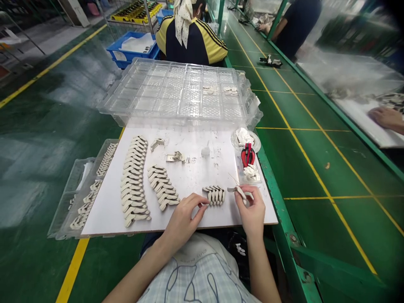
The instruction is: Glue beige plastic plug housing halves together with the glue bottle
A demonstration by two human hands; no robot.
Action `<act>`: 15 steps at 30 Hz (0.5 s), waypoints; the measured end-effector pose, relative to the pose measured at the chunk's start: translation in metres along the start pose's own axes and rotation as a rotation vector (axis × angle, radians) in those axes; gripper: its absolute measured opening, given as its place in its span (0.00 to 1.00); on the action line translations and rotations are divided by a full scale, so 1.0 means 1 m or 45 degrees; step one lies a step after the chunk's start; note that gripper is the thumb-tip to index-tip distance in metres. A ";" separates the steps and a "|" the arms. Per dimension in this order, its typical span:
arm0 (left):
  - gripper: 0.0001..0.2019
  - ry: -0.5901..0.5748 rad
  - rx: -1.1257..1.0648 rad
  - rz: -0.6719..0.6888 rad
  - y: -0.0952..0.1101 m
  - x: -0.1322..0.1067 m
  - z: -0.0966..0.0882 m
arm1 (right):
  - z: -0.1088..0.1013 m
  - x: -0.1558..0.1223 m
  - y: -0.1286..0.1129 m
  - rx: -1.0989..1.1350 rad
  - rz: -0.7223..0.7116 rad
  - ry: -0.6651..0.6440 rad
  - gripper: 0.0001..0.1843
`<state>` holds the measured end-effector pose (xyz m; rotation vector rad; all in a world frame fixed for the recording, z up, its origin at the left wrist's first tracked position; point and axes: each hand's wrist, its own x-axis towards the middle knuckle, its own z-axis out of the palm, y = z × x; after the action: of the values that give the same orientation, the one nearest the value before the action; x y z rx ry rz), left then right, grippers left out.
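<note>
My right hand [253,208] pinches a small beige curved part [241,192] between thumb and fingers; a grey metal-looking tab sticks out to its left. Just left of it lies a short row of similar beige parts [216,196], packed side by side on the white board. At that row's left end is my left hand [186,212], thumb and index fingertips brought together; whatever is between them is too small to make out. Farther left, a longer slanted row [162,187] and a long curved row [135,181] of the same parts lie on the board.
The white board [189,176] also carries loose parts [176,157], red-handled pliers [248,155] and a round dish [257,142] with white wads. Clear compartment trays [176,90] stand behind; another tray [72,198] sits left. A green conveyor [303,155] runs right. Co-workers sit ahead and across.
</note>
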<state>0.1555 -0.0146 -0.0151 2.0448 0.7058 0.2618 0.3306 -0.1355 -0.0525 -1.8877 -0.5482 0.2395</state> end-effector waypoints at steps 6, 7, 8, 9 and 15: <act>0.12 -0.060 0.259 -0.089 -0.011 -0.005 0.019 | 0.025 0.007 0.002 -0.296 -0.123 0.158 0.12; 0.13 -0.072 0.284 -0.086 -0.011 -0.005 0.022 | 0.027 0.007 0.003 -0.329 -0.128 0.128 0.12; 0.14 -0.084 0.312 -0.082 -0.011 -0.005 0.024 | 0.028 0.007 0.004 -0.359 -0.129 0.090 0.12; 0.14 -0.093 0.340 -0.078 -0.010 -0.004 0.025 | 0.029 0.006 0.004 -0.386 -0.128 0.046 0.12; 0.15 -0.137 0.499 -0.061 -0.004 0.004 0.025 | 0.015 -0.006 0.004 -0.481 -0.098 -0.177 0.12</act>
<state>0.1679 -0.0280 -0.0327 2.3866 0.7848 -0.0187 0.3200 -0.1275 -0.0628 -2.2195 -0.8029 0.2297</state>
